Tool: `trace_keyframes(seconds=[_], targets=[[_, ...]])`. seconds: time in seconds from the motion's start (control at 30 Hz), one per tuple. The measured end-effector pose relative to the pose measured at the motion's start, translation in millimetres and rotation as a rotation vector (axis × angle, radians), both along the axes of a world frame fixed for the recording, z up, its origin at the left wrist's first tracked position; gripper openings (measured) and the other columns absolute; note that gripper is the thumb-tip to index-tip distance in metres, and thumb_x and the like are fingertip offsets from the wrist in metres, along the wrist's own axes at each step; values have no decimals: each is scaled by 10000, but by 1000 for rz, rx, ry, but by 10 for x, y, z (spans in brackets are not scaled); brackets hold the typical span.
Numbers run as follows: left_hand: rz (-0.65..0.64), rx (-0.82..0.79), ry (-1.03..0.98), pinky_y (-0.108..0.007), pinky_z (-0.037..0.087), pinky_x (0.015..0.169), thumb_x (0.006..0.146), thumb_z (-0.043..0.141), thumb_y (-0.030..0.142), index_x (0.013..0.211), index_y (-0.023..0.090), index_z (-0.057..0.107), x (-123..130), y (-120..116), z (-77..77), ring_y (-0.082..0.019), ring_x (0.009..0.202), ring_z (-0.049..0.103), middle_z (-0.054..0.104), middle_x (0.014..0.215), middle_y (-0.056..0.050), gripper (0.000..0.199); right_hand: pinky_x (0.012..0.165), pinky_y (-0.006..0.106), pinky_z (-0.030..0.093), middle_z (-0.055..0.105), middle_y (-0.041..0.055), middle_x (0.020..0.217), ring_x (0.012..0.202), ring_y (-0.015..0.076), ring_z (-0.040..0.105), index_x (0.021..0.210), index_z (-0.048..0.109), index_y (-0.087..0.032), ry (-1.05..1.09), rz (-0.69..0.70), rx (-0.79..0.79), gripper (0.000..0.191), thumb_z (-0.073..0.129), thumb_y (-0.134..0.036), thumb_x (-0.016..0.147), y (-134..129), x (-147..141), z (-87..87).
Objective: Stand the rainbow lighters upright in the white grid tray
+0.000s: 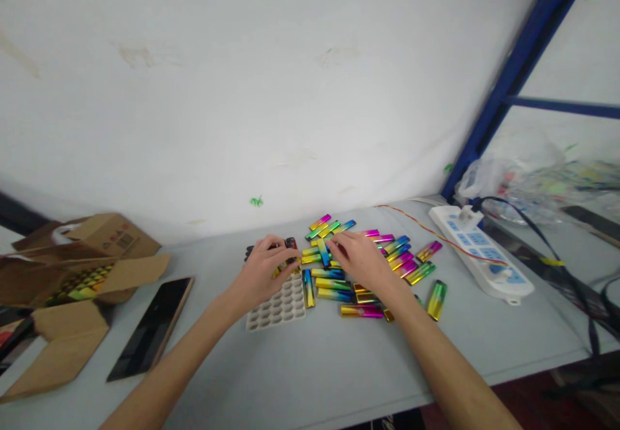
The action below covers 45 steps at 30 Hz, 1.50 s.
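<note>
1. Bare forearms (431,346) enter from the lower edge.
2. Off-white holed plastic tray (276,312), centre; the left hand (266,263) curls over it, hold unclear.
3. Right hand (361,259), fingertips drawn narrow, touches a slim glossy yellow-blue tube (323,253) at centre; gripped or not, I cannot tell. Long axis near vertical, blue end downward.
4. Grey tabletop (290,378); stained white wall (310,107) above.

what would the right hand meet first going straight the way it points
Probably the blue-and-yellow metallic casing ahead of the right hand; depth is unclear, and they may already touch.
</note>
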State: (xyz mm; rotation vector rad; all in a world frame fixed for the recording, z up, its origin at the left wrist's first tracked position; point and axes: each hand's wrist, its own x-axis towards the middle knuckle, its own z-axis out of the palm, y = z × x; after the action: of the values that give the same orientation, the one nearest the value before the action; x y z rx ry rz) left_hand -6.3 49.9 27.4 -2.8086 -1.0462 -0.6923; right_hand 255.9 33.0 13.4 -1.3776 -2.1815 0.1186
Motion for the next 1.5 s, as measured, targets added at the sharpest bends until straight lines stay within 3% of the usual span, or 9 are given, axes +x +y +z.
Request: trace_keyframes(seconds=[0.17,0.43,0.6,0.77,0.93,1.13,1.3,1.4,1.5], targets=[[-120,145,-50,-436,536,984,996,613,184,1154,208,703,-31,-17,-106,-251,1108,596,709,1140,-113,184,734,295,417,723,56,878,801,191,665,900,660,-189,3,-10,-2,296,466,-289,1100,4,9,-2],[6,107,16,-564,431,1170,952,682,286,1495,328,548,-214,-12,-82,-357,1417,479,475,1536,-152,561,753,301,437,730,68,917,825,206,667,917,664,-198,32,-21,-7,293,460,-302,1100,15,45,-10],[107,-174,-42,-552,423,1195,841,779,521,1534,302,494,-558,130,-31,-367,1430,487,474,1554,-151,780,830,330,487,707,83,971,878,223,656,1020,682,-189,38,26,28,197,507,-265,1070,70,80,-96],[181,-596,-342,-488,541,1087,703,877,564,1620,245,293,-765,209,-289,-323,1220,683,665,1368,-130,1133,957,414,509,686,129,1103,1043,278,646,1128,680,-177,43,32,63,193,552,-296,1045,137,132,-224],[180,-691,-482,-498,563,1061,701,880,532,1574,213,379,-781,174,-482,-354,1214,685,688,1357,-120,1056,977,421,507,684,119,1098,1049,279,651,1136,681,-187,79,-31,57,198,546,-297,1042,173,199,-264],[157,-646,-452,-467,524,1114,730,849,553,1487,198,499,-786,176,-482,-333,1258,667,686,1391,-95,906,925,399,504,717,99,1062,1008,269,667,1119,674,-193,20,-62,-19,173,595,-313,1022,150,22,-289],[165,-623,-449,-483,514,1118,716,851,588,1457,204,527,-788,170,-505,-336,1250,676,696,1384,-110,895,939,439,503,719,124,1139,1069,308,670,1205,655,-196,-96,-154,-87,328,685,-421,967,93,-222,-312],[174,-619,-444,-467,510,1120,724,841,602,1463,210,523,-785,152,-515,-333,1251,675,694,1391,-102,895,901,430,516,721,128,1129,1033,307,679,1251,644,-187,-123,-185,-122,340,702,-330,948,89,-258,-337],[190,-615,-435,-465,507,1121,720,837,616,1472,206,517,-781,131,-513,-336,1249,677,693,1391,-108,914,869,380,524,725,107,1054,945,261,691,1136,696,-180,-35,-144,-114,190,665,-257,964,117,-182,-341]])
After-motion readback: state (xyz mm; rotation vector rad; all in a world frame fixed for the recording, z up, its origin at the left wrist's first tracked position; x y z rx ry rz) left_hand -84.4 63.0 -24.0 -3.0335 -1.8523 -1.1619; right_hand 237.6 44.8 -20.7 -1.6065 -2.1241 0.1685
